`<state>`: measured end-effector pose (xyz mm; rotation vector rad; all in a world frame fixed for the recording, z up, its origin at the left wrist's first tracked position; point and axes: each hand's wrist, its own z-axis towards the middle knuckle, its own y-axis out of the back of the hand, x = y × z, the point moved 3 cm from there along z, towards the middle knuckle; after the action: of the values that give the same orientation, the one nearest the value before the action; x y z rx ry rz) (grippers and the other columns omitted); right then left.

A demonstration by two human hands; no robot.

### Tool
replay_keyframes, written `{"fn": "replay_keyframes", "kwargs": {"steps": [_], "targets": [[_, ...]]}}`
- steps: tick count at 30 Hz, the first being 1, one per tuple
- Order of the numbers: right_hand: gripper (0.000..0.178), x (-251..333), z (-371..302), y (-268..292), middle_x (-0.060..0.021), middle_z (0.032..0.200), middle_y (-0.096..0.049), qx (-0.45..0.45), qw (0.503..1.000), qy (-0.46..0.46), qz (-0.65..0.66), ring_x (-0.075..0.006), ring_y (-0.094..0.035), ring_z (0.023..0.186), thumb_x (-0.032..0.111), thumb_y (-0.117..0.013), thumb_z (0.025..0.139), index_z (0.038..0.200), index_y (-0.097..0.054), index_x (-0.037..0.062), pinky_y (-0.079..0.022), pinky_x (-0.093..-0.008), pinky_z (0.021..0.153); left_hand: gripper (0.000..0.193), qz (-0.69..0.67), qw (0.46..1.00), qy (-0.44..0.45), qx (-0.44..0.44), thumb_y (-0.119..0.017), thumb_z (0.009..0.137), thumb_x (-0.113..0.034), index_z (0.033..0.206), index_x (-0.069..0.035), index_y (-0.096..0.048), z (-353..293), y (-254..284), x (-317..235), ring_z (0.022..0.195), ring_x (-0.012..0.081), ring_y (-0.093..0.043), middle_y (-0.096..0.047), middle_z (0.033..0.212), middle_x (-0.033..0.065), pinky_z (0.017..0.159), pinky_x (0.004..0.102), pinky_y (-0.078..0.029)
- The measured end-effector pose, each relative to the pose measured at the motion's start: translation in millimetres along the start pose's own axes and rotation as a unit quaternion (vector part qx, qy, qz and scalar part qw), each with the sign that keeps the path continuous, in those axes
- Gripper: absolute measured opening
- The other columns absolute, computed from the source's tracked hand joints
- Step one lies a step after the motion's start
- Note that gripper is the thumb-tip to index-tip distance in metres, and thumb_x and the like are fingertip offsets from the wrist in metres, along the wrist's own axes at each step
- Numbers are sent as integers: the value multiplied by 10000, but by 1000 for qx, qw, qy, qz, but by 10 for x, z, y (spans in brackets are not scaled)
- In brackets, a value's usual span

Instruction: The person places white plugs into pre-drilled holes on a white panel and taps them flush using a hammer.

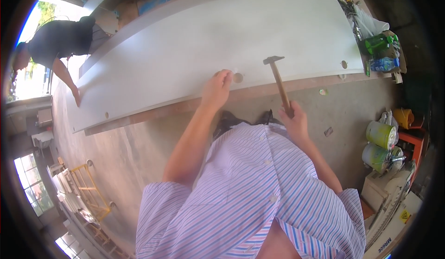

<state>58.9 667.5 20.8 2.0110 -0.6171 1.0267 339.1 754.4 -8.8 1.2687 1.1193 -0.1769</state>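
Observation:
A long white panel (204,41) lies flat in front of me, with round holes along its near edge. My right hand (295,121) grips a hammer (281,85) by the lower end of its wooden handle. The dark metal head is raised over the panel. My left hand (218,86) is at the panel's near edge, fingers curled together just left of the middle hole (238,78). Whatever those fingers pinch, if anything, is too small and blurred to make out. Another hole (344,64) shows near the panel's right end.
At the far left a co-worker in a dark shirt (65,39) leans over, one hand at the panel's left end. Bottles (376,43) and plastic bags crowd the right end. Paint buckets (381,135) stand at right, and a yellow metal frame (90,192) at lower left.

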Motion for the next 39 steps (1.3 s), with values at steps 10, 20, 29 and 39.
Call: {"fn": "replay_keyframes", "kwargs": {"steps": [10,20,29,39], "targets": [[234,-88,-25,-28,-111,744,-610,-25,998,51,-6,-155,-530,669,152,-736,908,1031,-611,-2,-474,-319,644,212,39,999,-3,34,-574,1011,-285,1070,-95,-645,84,-99,-134,881,279,-663,-678,1068,92,777,407,-514],[249,-206,-99,-104,-168,741,-623,-9,997,61,-48,-272,-581,640,177,-741,892,1010,-605,5,-484,-375,635,87,138,982,-117,-59,-638,953,-219,957,-137,-667,48,-276,-42,802,277,-665,-641,947,36,673,431,-504],[251,22,-60,-227,-204,737,-649,30,987,67,-143,-422,-640,690,288,-628,973,1018,-583,45,-487,-478,620,74,131,974,-164,-81,-645,938,-189,948,-127,-683,24,-276,-30,818,278,-663,-638,944,20,675,440,-502],[245,-112,66,-427,-219,709,-640,40,962,104,-249,-457,-631,660,301,-547,1021,977,-507,63,-471,-557,587,56,107,974,-178,-93,-672,894,-158,924,-116,-696,32,-260,-34,830,277,-668,-643,921,32,699,420,-520]]}}
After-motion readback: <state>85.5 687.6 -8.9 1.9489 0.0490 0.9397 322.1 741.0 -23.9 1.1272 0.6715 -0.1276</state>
